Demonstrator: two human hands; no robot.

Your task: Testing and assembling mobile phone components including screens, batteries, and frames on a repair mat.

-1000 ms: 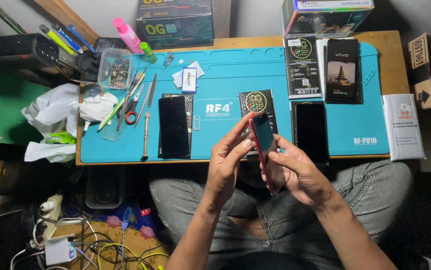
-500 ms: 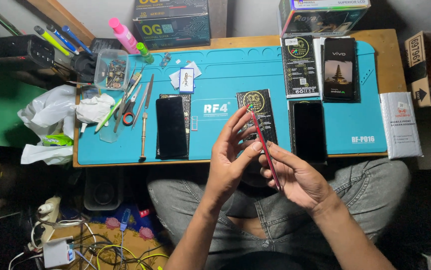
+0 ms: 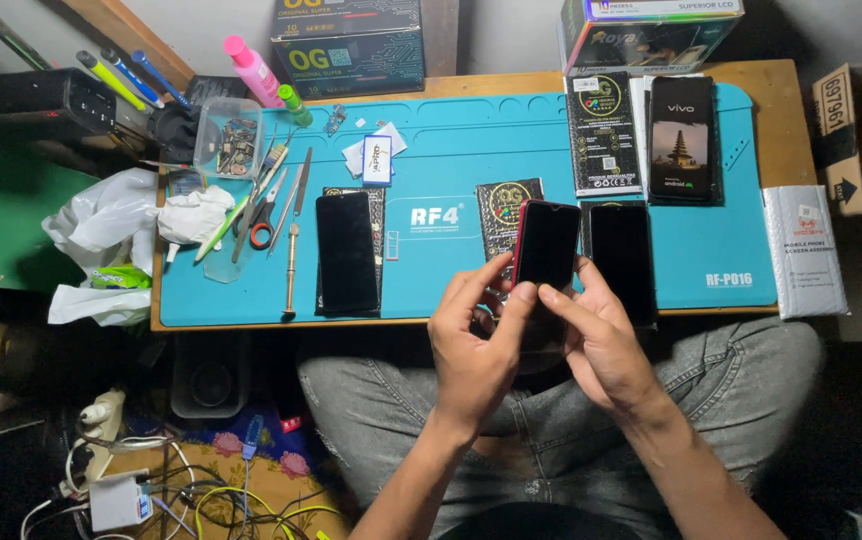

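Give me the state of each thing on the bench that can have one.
Red-edged phone: screen dark, held in left hand and right hand.
Phone left on the mat: flat, dark.
Phone right on the mat: flat, dark.
Parts box: lid off.
Scissors: lying flat, blades hidden.

A wooden table (image 3: 789, 110) is covered w/ a teal work mat (image 3: 451, 150). On the mat, left to right: a clear parts box (image 3: 231, 140), scissors (image 3: 264, 218) & tweezers among hand tools, a screwdriver (image 3: 291, 270), a dark phone (image 3: 347, 252) face up, a small white card (image 3: 377, 160), a black packet (image 3: 504, 208), a bare black screen (image 3: 621, 262), a black box (image 3: 602, 135) & a phone box (image 3: 681, 138). A white packet (image 3: 804, 250) is laid at the right edge, partly off the mat. Two cartons are stood at the back edge.
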